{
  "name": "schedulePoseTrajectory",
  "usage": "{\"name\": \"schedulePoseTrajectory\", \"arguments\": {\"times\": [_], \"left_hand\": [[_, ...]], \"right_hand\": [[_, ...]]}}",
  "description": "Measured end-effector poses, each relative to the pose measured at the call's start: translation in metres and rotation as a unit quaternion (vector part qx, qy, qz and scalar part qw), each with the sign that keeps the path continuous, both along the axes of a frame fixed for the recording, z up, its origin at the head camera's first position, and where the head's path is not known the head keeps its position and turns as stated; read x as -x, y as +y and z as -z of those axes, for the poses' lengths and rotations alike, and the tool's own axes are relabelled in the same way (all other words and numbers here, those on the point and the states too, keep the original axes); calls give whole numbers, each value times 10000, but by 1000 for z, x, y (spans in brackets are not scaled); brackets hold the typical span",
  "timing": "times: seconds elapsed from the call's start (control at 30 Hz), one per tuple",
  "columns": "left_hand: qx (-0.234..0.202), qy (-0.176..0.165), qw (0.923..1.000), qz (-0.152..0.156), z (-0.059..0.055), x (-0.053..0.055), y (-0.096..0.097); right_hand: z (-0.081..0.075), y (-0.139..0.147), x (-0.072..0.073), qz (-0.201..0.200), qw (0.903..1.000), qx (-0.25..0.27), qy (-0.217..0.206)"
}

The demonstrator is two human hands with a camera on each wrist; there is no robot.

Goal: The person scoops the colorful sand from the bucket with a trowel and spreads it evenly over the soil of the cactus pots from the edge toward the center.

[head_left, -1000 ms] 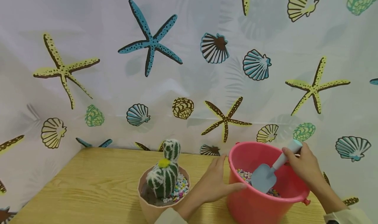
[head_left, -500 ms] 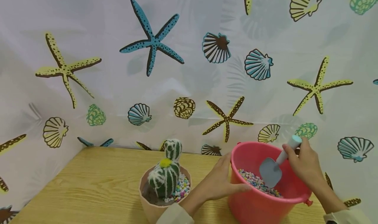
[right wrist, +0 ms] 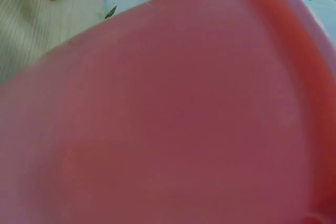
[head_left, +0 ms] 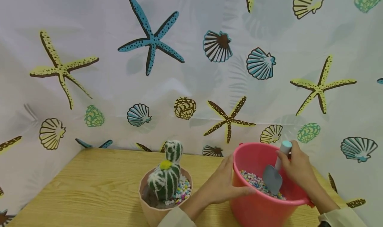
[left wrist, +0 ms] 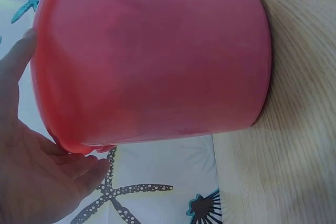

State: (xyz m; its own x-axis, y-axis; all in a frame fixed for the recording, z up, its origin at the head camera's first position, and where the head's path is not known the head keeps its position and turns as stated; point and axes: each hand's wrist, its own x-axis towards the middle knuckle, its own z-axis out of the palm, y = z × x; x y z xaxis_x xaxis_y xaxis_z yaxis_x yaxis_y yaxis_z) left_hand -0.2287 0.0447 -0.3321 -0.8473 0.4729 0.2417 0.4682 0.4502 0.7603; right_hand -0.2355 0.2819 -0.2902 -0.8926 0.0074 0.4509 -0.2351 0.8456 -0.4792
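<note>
A pink bucket (head_left: 260, 213) holding small multicoloured pebbles (head_left: 254, 178) stands on the right. My right hand (head_left: 299, 164) grips the pale handle of a small blue-grey trowel (head_left: 273, 180), its blade pointing down at the pebbles inside the bucket. With thumb and fingers spread, my left hand (head_left: 219, 185) rests against the bucket's left side at the rim; the thumb lies along the front and the fingertips reach the back. In the left wrist view that hand (left wrist: 37, 177) touches the bucket's rim. The right wrist view shows mostly bucket wall (right wrist: 173, 103), with the right hand and trowel hidden.
Left of the bucket stands a peach pot (head_left: 149, 213) with a green knitted cactus (head_left: 167, 180), dark filling and some coloured pebbles (head_left: 182, 192). Both stand on a wooden table (head_left: 98, 183). A curtain (head_left: 191, 80) printed with starfish and shells hangs behind.
The right hand has moved left and turned the trowel from a slant to nearly upright, its blade shifting right and showing more pebbles. The left hand stays at the bucket rim.
</note>
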Motion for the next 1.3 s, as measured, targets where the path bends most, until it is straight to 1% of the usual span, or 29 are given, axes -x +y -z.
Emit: {"name": "schedulePoseTrajectory", "arguments": {"times": [0.2, 0.33, 0.43, 0.53, 0.63, 0.73, 0.93, 1.0, 1.03, 1.1, 1.13, 1.2, 1.3], "left_hand": [[73, 92, 9999, 28, -3, 1, -1], [89, 72, 9999, 41, -3, 1, 0], [118, 95, 9999, 23, -2, 0, 1], [147, 68, 9999, -15, -2, -1, 3], [194, 59, 9998, -74, -2, -2, 3], [204, 46, 9997, -97, -2, -1, 2], [331, 21, 9993, -163, -3, -2, -2], [374, 66, 9991, -186, -4, -2, -2], [399, 98, 9990, -198, -5, -2, -2], [443, 149, 9987, -209, -5, -1, -2], [460, 167, 9986, -214, -6, -1, -2], [469, 158, 9985, -233, -6, 0, -2], [510, 128, 9983, -249, -5, -1, -1]], "right_hand": [[-1, -4, 5, -68, 9998, -158, 104], [-3, -8, 7, -107, 9998, -11, 147], [-6, -11, 5, -114, 9996, 247, 56], [-7, -10, 0, -92, 9977, 645, -206], [-8, -8, -6, -186, 9928, 1107, -416], [-9, -6, -9, -367, 9867, 1509, -482], [-18, -2, -12, -581, 9779, 1918, -599], [-22, 0, -11, -608, 9784, 1891, -570], [-24, 1, -10, -608, 9802, 1814, -506], [-25, 2, -6, -501, 9876, 1465, -263], [-24, 3, -5, -412, 9914, 1240, -115], [-21, 4, -1, -247, 9960, 847, 157], [-11, 5, 2, -176, 9978, 525, 370]]}}
